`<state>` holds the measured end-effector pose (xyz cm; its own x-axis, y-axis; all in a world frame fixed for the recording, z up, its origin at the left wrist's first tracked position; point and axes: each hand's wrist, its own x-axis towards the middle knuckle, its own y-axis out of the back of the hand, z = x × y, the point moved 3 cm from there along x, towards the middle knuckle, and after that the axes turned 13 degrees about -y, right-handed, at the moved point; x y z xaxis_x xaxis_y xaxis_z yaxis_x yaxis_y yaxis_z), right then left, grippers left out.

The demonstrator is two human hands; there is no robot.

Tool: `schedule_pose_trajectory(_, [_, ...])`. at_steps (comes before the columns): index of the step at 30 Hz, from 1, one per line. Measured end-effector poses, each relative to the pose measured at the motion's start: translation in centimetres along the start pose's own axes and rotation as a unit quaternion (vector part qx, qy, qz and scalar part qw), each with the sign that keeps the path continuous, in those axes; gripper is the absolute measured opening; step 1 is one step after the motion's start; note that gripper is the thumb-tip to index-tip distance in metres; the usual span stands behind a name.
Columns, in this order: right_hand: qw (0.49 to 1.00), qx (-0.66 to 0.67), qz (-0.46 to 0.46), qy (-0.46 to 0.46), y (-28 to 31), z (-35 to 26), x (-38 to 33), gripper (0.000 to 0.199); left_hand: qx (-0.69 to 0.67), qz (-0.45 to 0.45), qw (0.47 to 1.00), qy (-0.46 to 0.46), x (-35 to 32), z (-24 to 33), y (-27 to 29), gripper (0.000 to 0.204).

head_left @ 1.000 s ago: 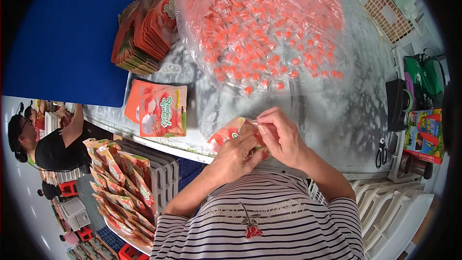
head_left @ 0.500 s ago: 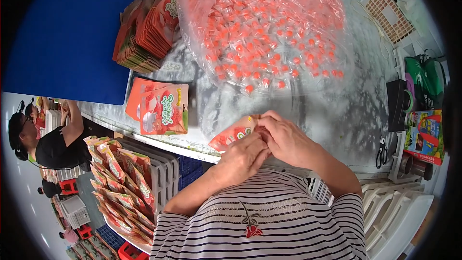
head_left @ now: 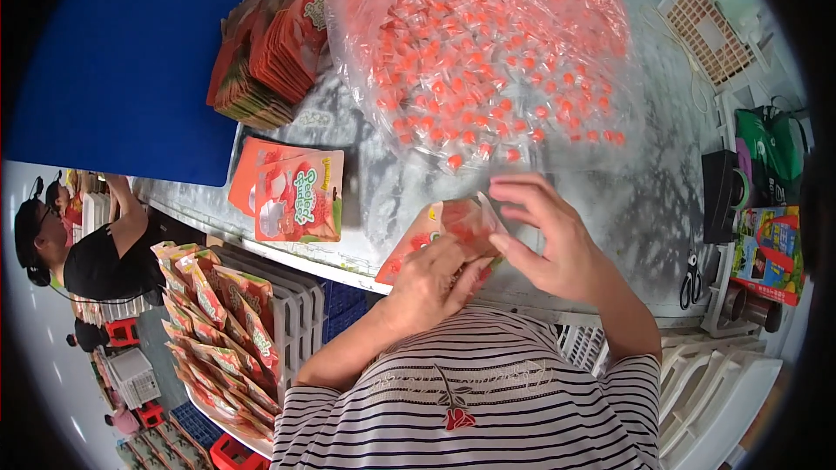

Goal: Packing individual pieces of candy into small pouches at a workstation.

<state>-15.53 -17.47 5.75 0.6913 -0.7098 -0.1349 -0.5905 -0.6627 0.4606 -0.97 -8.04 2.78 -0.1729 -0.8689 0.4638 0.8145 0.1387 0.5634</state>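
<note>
My left hand [head_left: 433,285] grips an orange printed pouch [head_left: 435,231] from below, just above the table's near edge. My right hand [head_left: 550,239] touches the pouch's open top with thumb and fingertips, the other fingers spread. Small red-and-white wrapped candies show inside the pouch. Right beyond my hands lies a big clear plastic bag [head_left: 488,52] heaped with the same wrapped candies.
Two flat orange pouches [head_left: 294,191] lie on the marbled table [head_left: 644,200] to the left, with a stack of pouches [head_left: 266,52] behind and a blue board [head_left: 122,61] at far left. Scissors [head_left: 691,278], a black box and a white basket [head_left: 710,22] are at right. A crate of filled pouches [head_left: 218,331] and another person [head_left: 87,252] are lower left.
The pouch has been lifted and tilted up a little. My right hand has opened its fingers at the pouch's mouth, while my left hand stays under it.
</note>
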Motion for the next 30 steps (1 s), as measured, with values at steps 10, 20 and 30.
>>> schedule_pose_trajectory(10, [0.961,-0.201,-0.083,0.17,-0.7,-1.5,-1.4,0.016,0.037,0.073,0.992,-0.093,-0.2,1.0,3.2,0.032])
schedule_pose_trajectory(20, [0.938,-0.266,-0.103,0.198,-0.5,-1.1,-2.5,0.017,-0.434,-0.063,0.876,0.203,-2.4,-4.8,1.1,0.049])
schedule_pose_trajectory(30, [0.956,-0.252,-0.136,0.067,-0.2,-4.7,-3.2,0.035,-0.338,-0.013,0.938,0.08,-1.8,-1.8,-0.1,0.041])
